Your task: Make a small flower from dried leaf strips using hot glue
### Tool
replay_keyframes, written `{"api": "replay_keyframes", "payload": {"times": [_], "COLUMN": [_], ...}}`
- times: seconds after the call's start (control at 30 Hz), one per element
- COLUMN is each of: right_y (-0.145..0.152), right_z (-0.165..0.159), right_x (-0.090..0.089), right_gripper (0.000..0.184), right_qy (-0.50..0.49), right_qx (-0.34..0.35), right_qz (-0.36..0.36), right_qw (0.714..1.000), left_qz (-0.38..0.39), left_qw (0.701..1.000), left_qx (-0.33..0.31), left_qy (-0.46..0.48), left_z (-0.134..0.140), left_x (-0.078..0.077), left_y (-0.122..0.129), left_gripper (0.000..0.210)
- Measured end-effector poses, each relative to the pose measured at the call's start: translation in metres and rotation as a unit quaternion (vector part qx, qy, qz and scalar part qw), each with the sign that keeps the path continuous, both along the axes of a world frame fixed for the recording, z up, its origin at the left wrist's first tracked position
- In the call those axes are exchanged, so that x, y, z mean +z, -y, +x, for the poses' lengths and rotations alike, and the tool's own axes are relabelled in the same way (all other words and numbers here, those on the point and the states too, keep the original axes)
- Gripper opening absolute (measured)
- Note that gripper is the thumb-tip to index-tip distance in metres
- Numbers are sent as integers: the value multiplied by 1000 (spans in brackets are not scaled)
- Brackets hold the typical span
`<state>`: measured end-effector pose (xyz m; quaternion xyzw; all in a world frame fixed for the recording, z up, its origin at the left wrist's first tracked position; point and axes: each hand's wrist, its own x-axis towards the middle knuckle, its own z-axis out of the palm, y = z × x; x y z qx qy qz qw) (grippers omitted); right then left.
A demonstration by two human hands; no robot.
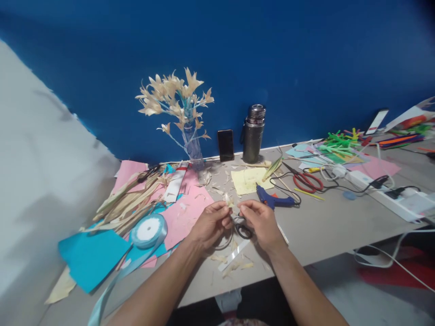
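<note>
— How are the arms held?
— Both forearms are stretched forward, bare, converging toward the middle.
— And the hands?
— The left hand (210, 222) and right hand (260, 220) are brought close together, fingers curled, fingertips pinched and turned toward each other.

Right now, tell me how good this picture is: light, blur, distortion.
Head view: lighting is dim and uneven, the blue wall darkening toward the top corners; wide-angle distortion bows the table edge; the left hand and right hand are soft, the small pale piece pinched between them lacks detail; no strong glare, only a faint sheen on the metal flask.
</note>
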<state>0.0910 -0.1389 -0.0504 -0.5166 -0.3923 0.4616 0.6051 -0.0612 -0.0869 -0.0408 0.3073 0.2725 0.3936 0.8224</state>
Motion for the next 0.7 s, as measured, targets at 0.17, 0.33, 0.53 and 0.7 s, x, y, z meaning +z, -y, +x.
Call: {"api": "replay_keyframes", "payload": {"times": [0.17, 0.33, 0.53, 0.7], "right_y": [5, 12, 25, 36], "right_z": [-3, 3, 24, 40], "right_x": [8, 18, 25, 30], "right_gripper": [25, 24, 25, 26], "right_qy": [103, 163, 218, 245], "right_qx": [12, 45, 45, 22], "right_qz": [34, 42, 3, -20], "right_qw": [994, 985, 975, 969], "left_qz": [4, 7, 5, -3], "left_qw": [1000, 999, 999, 997], "left_qx": [7, 42, 40, 77], "left_qy": [-5, -10, 7, 17], "left_z": [0, -2, -5, -8], "left_x": [0, -1, -2, -3], "left_y": [-1, -4, -9, -15], "left_gripper": [31, 41, 44, 44]}}
